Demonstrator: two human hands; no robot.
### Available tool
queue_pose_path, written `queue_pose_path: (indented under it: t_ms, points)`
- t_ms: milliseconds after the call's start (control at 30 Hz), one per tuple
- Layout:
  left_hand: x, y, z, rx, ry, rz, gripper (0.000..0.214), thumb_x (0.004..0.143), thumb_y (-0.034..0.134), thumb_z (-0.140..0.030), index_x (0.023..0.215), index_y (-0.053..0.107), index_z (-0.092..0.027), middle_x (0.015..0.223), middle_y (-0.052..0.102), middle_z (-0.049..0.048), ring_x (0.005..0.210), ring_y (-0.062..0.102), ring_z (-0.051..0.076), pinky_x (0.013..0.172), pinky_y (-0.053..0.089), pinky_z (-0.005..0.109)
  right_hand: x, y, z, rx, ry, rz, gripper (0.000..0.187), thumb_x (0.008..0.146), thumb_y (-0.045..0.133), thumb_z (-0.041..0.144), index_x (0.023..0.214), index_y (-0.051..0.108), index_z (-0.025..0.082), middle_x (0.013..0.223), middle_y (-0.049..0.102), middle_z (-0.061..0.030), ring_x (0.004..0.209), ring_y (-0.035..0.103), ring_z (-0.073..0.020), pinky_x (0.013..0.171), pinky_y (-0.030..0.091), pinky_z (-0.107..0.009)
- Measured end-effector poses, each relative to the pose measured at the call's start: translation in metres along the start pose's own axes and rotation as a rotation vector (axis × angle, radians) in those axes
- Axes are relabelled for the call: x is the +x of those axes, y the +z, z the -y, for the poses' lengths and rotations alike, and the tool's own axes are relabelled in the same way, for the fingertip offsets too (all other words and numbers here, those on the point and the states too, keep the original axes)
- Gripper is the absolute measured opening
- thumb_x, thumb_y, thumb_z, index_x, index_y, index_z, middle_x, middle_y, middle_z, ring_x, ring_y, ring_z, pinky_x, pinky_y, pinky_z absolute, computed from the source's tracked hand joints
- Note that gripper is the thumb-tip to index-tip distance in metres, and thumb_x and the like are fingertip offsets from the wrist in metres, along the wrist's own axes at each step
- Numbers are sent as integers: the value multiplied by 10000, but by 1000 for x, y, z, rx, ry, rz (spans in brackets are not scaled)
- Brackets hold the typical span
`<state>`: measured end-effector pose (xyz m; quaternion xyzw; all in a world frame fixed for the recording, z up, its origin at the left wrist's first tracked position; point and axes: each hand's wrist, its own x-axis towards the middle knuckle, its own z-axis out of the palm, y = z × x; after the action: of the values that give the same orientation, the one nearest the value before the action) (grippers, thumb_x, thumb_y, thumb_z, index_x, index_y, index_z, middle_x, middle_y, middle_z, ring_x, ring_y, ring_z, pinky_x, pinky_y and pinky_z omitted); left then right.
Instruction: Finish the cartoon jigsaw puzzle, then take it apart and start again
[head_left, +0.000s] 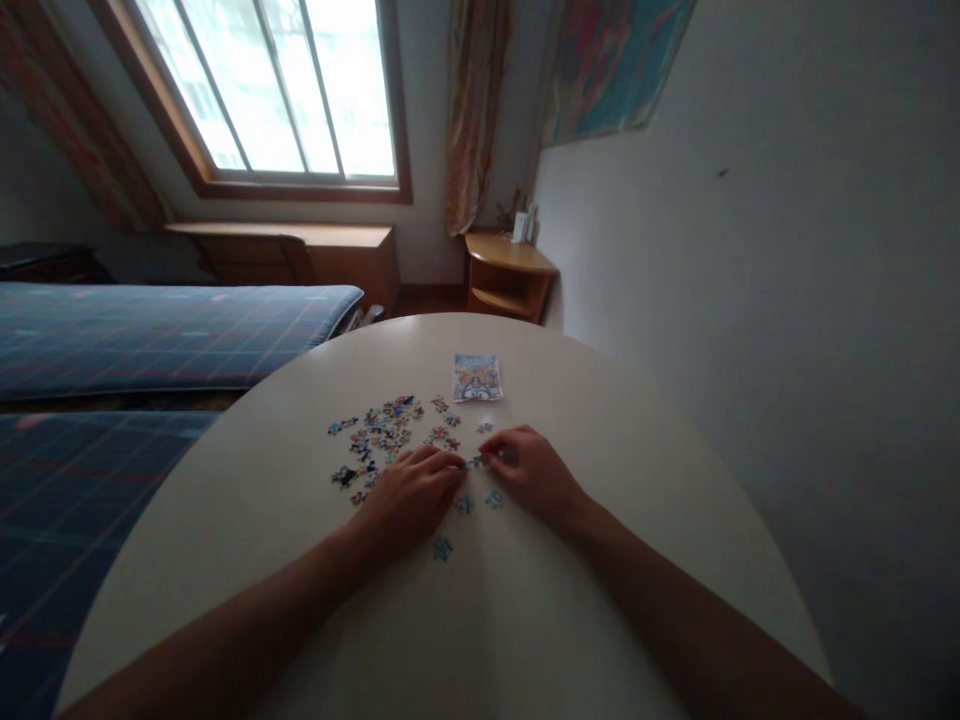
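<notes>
Both of my hands meet over the middle of a round white table (600, 400). Between their fingertips lie small puzzle pieces (475, 462). My left hand (420, 490) has its fingers pressed together at the left side of these pieces. From the right, my right hand (529, 470) pinches the other side with thumb and forefinger. Close below my fingers are a pale blue puzzle piece (493, 499) and another blue piece (465, 504). A further blue piece (442, 548) lies nearer to me, and a whitish piece (485, 426) sits just beyond my right fingertips.
A spread heap of colourful puzzle pieces (386, 425) lies left of my hands, partly hidden by the left one. Behind stands a small printed picture sheet (478, 378). A bed (172, 330) borders the table at left, a white wall (750, 280) at right, a corner cabinet (510, 255) beyond.
</notes>
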<state>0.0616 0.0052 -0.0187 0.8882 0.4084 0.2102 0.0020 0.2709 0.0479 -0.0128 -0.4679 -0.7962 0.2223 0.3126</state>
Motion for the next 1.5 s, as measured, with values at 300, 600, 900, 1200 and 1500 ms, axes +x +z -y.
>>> queue_pose_path:
  t_ms: [300, 600, 900, 1200, 1500]
  points:
    - [0, 1, 1, -7, -7, -12, 155, 952, 552, -151, 994, 697, -185, 1125, 706, 44, 1026, 613, 229, 922, 541, 413, 2, 3, -4, -18, -103, 24, 160, 807, 683, 125, 889, 763, 236, 871, 754, -20, 906, 634, -187, 880, 468, -325]
    - [0, 0, 1, 14, -4, 0, 167, 960, 539, -172, 1014, 695, -199, 1131, 704, 40, 1036, 596, 224, 939, 515, 417, 3, 3, -8, -186, -233, 93, 179, 835, 676, 140, 951, 766, 242, 979, 728, -46, 985, 616, -210, 923, 444, -367]
    - [0, 0, 1, 22, 4, 10, 151, 960, 539, -169, 1010, 680, -188, 1126, 704, 49, 1037, 598, 227, 941, 509, 414, -1, -2, -2, -334, -273, 135, 138, 852, 678, 198, 951, 763, 243, 969, 721, -48, 978, 607, -231, 908, 429, -389]
    - [1, 1, 1, -16, 16, -51, 178, 966, 519, -172, 1012, 690, -195, 1079, 714, 74, 1008, 616, 209, 928, 516, 396, -3, -11, -2, -367, -372, 187, 185, 947, 587, 256, 1060, 732, 272, 996, 708, -48, 956, 608, -201, 874, 427, -356]
    - [0, 0, 2, -22, -27, -21, 175, 943, 535, -156, 1082, 638, -186, 1076, 701, 82, 1034, 600, 232, 931, 517, 416, -3, -27, -6, -298, -369, 224, 224, 952, 538, 185, 1095, 707, 217, 1026, 737, -72, 1001, 626, -214, 911, 467, -369]
